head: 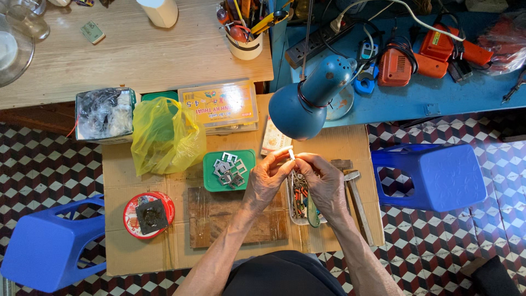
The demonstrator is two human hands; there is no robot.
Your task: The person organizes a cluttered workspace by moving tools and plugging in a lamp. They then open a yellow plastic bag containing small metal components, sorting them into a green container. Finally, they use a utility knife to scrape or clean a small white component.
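From the head view I look straight down on a cardboard-covered bench (339, 145), with both hands raised together under the blue lamp (307, 101). My left hand (267, 178) and right hand (323, 181) meet at a small white part (291, 154), which sits between the fingertips just near of the lamp shade and above the far end of the clear tray of small parts (302, 205). The left grip is pressed together on the part's left end, where a bit of orange shows; the right grip pinches its right side. Both are closed on it, not spread.

Left of the hands sits a green tray of metal brackets (229, 170), and further left a yellow plastic bag (164, 134). A red round tin (148, 215) lies at the near left, and a wooden board (235, 216) lies under my left forearm. A hammer (355, 200) lies just right of the clear tray.

To do this well, I judge the part should stay in the lamp's light, held by the fingertips only, with the wrists kept low and steady over the tray so anything dropped lands there. The pinch looks firm enough; squeezing harder could twist so small a piece.
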